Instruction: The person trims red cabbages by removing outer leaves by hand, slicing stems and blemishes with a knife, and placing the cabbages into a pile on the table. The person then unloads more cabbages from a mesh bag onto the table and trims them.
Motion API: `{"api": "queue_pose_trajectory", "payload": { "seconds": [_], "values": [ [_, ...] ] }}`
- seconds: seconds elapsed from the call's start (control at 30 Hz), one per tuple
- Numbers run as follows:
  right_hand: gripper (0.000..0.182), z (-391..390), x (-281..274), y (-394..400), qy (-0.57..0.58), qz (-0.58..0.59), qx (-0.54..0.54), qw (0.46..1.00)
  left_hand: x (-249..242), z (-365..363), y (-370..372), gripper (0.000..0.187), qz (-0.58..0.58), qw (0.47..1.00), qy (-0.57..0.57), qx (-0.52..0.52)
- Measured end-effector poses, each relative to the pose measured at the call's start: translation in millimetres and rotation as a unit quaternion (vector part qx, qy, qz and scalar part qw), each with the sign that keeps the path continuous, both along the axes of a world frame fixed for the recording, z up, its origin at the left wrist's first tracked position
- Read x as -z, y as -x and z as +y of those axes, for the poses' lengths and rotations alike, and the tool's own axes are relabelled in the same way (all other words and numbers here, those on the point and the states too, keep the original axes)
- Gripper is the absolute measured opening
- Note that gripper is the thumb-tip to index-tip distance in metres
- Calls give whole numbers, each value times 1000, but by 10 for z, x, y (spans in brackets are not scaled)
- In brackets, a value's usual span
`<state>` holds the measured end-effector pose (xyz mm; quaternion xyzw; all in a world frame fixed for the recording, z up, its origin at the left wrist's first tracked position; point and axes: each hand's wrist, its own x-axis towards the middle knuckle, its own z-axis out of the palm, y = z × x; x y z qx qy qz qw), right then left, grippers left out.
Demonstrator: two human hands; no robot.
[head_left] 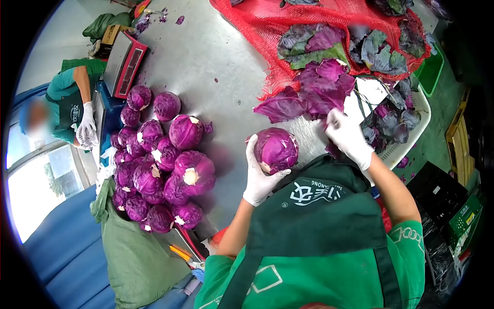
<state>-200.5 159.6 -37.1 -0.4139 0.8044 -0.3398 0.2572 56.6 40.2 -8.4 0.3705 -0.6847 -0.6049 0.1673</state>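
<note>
My left hand [259,177], in a white glove, is wrapped around the near left side of a purple cabbage [276,150] above the metal table. My right hand [347,135], also gloved, is curled closed to the right of that cabbage. What its fingers hold, if anything, is hidden; a dark purple leaf piece [332,150] shows just below it. Loose purple cabbage leaves [322,88] lie beyond my right hand, against a red mesh sack [260,33]. Left of my left hand, several trimmed purple cabbages [149,177] are piled with pale cut stems showing.
A white crate [425,110] of leaves stands at right, with a green crate [431,69] behind it. A red scale [128,64] is at the far left. Across the table, a co-worker [67,105] wears white gloves. A green sack [136,257] sits at lower left.
</note>
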Motion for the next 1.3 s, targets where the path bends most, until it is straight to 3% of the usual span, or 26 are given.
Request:
{"api": "queue_pose_trajectory", "payload": {
  "seconds": [0.03,0.1,0.17,0.23,0.27,0.37,0.43,0.63,0.7,0.73,0.8,0.9,0.97,1.1,1.17,1.23,1.3],
  "values": [
    [11,-6,68,132,37,116,7,993,0,6,-17,120,13,1000,-1,13],
    [29,-104,-212,243,-26,-37,39,998,-57,-24,22,121,-1,1000,-7,15],
    [47,-262,-575,91,15,-39,-40,998,-115,-80,61,126,-71,994,62,62],
    [57,-379,-698,-108,38,-80,-146,985,-278,-119,201,126,-84,992,48,85],
    [58,-449,-718,-157,29,-95,-196,976,-318,-152,249,127,-101,989,34,105],
    [57,-637,-651,-160,37,-125,-278,952,-297,-282,299,120,-127,953,179,208],
    [54,-724,-542,-43,76,-183,-312,929,-263,-358,317,117,-118,948,173,238],
    [37,-685,-518,29,48,-156,-352,921,-282,-475,408,111,-95,916,192,338],
    [35,-621,-366,-63,153,-77,-304,937,-260,-479,383,113,-73,921,194,330],
    [29,-613,-343,-101,126,-174,-236,948,-269,-469,371,113,-75,921,194,331],
    [23,-619,-261,-54,113,-174,-118,971,-288,-436,342,116,-96,943,146,284],
    [23,-613,-9,-11,53,-218,-6,975,-288,-418,331,119,-78,933,186,298],
    [21,-626,88,-77,108,-163,21,981,-295,-407,334,120,-79,932,191,297],
    [22,-661,170,-151,99,-126,61,985,-236,-374,285,120,-87,938,191,275],
    [28,-673,204,-189,99,-54,65,991,-231,-323,241,122,-87,940,199,262],
    [34,-675,133,-134,91,-20,49,994,-230,-256,244,122,-108,949,212,207],
    [31,-623,-1,-121,174,-5,101,979,-205,-180,283,121,-120,962,201,141]
  ]
}}
